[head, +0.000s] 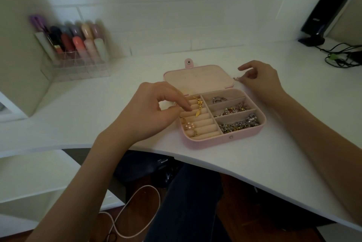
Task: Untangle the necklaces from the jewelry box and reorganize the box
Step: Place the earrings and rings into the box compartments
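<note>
One jewelry box, three right compartments; left hand fingers pinched, grasp unclear; right hand pinching small piece.

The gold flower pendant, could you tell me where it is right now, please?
In the head view, the gold flower pendant lies across the ring rolls, left part of the jewelry box, beside the left hand.
</note>
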Available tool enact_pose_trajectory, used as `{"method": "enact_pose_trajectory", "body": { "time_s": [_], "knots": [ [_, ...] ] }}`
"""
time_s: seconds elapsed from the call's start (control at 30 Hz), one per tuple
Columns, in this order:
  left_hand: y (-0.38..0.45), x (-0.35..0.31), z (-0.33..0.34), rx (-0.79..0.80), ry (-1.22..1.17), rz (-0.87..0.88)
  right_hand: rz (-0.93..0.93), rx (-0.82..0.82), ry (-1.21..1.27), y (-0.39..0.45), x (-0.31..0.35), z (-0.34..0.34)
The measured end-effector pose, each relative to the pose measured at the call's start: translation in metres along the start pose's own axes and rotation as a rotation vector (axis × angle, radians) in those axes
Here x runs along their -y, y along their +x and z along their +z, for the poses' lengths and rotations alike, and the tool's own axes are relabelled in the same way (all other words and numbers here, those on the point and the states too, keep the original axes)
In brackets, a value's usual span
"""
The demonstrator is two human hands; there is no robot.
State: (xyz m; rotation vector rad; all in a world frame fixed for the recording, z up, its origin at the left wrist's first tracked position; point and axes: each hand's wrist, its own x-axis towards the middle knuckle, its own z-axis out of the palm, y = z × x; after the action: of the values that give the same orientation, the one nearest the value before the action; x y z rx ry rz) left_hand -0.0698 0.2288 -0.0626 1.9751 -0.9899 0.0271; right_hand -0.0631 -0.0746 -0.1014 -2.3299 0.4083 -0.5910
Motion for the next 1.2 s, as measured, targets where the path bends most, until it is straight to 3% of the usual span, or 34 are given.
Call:
{"method": "enact_pose_trajectory", "body": {
  "time_s": [0.27, 0.4, 0.67, 1.03, 1.2],
  "knots": [
    [0.009, -0.008, 0.005, -0.09, 0.02, -0.05, 0.006, -0.058, 0.275, -0.01, 0.036, -0.021],
    [0.024, -0.013, 0.014, -0.159, -0.022, -0.069, -0.083, 0.077, 0.444, -0.033, 0.069, -0.033],
    [0.043, -0.031, 0.03, -0.147, -0.374, -0.099, -0.226, 0.305, 0.518, -0.068, 0.113, -0.048],
    [0.036, -0.034, 0.027, -0.091, -0.405, -0.145, -0.141, 0.223, 0.552, -0.076, 0.115, -0.047],
    [0.034, -0.034, 0.035, -0.176, -0.353, -0.106, -0.041, 0.203, 0.605, -0.077, 0.114, -0.04]
  ]
}}
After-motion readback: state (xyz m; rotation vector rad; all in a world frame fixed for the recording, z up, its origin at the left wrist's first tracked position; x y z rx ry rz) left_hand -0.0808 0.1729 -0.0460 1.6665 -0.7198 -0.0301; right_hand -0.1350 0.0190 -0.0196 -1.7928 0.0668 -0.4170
